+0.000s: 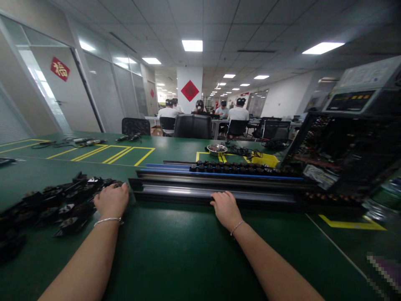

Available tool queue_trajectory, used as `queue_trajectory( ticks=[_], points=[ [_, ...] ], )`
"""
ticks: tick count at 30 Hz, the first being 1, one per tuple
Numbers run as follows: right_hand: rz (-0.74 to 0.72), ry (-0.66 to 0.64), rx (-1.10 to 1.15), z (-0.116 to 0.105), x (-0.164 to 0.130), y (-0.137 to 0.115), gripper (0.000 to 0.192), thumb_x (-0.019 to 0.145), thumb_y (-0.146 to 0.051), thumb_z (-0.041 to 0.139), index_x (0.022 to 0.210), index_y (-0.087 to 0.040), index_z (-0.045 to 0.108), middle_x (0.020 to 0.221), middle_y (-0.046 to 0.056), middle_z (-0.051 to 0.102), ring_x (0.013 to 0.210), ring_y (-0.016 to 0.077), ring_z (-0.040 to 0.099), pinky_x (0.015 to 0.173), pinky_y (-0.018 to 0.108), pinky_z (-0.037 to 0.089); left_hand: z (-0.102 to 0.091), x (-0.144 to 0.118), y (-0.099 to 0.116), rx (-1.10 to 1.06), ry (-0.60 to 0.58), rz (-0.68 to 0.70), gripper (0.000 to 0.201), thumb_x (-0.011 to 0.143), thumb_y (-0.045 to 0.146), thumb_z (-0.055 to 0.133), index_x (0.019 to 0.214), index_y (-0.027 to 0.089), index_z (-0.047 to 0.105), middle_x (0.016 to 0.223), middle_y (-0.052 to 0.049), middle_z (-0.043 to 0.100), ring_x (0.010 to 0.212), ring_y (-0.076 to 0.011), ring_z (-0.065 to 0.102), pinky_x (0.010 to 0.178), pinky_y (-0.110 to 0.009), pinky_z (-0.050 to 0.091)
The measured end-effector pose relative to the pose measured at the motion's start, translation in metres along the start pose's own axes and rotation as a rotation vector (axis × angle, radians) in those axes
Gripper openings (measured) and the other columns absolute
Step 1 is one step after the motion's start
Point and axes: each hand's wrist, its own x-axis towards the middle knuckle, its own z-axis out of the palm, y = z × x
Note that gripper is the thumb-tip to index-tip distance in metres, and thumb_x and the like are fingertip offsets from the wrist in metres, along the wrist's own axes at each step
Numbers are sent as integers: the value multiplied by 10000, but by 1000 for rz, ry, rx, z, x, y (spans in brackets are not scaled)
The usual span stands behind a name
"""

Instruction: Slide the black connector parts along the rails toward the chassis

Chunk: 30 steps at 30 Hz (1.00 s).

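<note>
On the left, my left hand [112,200] is closed, its curled fingers over a small black part at the end of a cluster of black parts [64,200]. These carry metallic bits, and their exact kind is blurred. A long dark channel-shaped rail [175,191] lies crosswise in front of me. My right hand [226,210] has its bent fingers at the rail's near edge, and the thumb is hidden. Behind the rail run a blue strip [169,170] and a row of small black pieces [232,167].
An opened computer case [338,146] stands at the right, with a clear plastic bottle [385,198] beside it. A metal bowl [216,149], a yellow tray [265,159] and cables lie farther back on the green table [175,255]. Several people sit beyond.
</note>
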Motion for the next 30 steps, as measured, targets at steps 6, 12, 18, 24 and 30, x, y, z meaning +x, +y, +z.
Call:
queue_trajectory(
  ticks=[6,12,18,24,30],
  points=[
    [-3,2,-2,-1,0,0,112,848,-195,490,906,-216,583,888,21,643,889,170,549,957,350,257,16,4,-16,-29,44,-48,557,872,442,226,1084,96,607,1330,-242,435,1303,-372,273,1002,-638,185],
    [-7,-2,-4,-2,0,0,116,844,-193,494,913,-215,585,887,21,640,885,174,548,953,350,262,21,14,-28,-65,98,-143,498,843,474,338,1118,151,597,1405,-184,343,1325,-422,186,990,-667,188],
    [-18,12,-21,-3,-2,-2,120,841,-216,496,915,-212,590,888,27,636,885,173,541,945,344,271,13,-1,4,-93,364,126,492,862,424,349,1118,87,599,1447,-230,240,1309,-437,216,960,-605,312],
    [-11,46,-10,-14,1,4,227,873,-328,427,878,-212,622,850,38,640,841,179,534,838,319,335,19,-37,62,-103,335,707,455,886,374,333,1205,134,551,1445,-143,319,1340,-278,263,1066,-433,286],
    [343,368,-90,-40,-6,82,270,835,-287,407,939,-171,628,999,91,623,948,218,515,858,357,358,35,-64,79,-11,56,1011,467,900,451,317,1297,254,466,1436,-63,372,1343,-242,274,1066,-458,281]
  ],
)
